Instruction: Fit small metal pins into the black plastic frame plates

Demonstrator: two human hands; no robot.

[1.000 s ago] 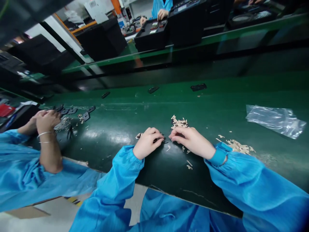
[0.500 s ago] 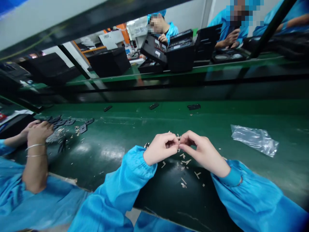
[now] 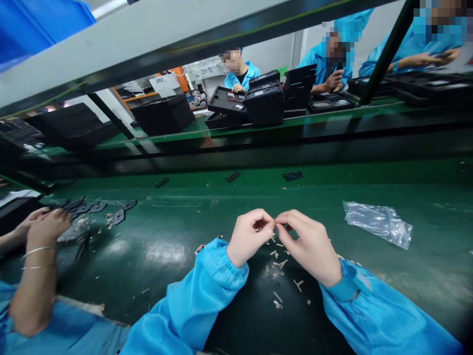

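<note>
Left hand [image 3: 249, 239]: fingers pinched together; I can't tell on what.
Right hand [image 3: 309, 244]: same pinch, tips meeting the left's; anything held is too small to see.
Small flat beige pieces [image 3: 278, 305]: scattered on dark green counter [image 3: 166, 217], near side of hands.

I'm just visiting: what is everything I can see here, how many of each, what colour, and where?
Green, smooth workbench: one, across the middle
Flat beige cut-out bits: many, beige, around the hands; more at left
Clear, flat plastic bag: one, transparent, right
Small oblong pieces: three, black, along the back
Flat angular plates: several, black, left
Boxes and trays: many, black, beyond the bench
Plastic bin: one, blue, top left
Long metallic-looking beam: one, grey, overhead
Co-workers in smocks: three opposite, one left, blue
Left hand: one, bare, centre
Right hand: one, bare, fingertips near the left's
Gathered cloth sleeves: two, blue, below the hands
</note>
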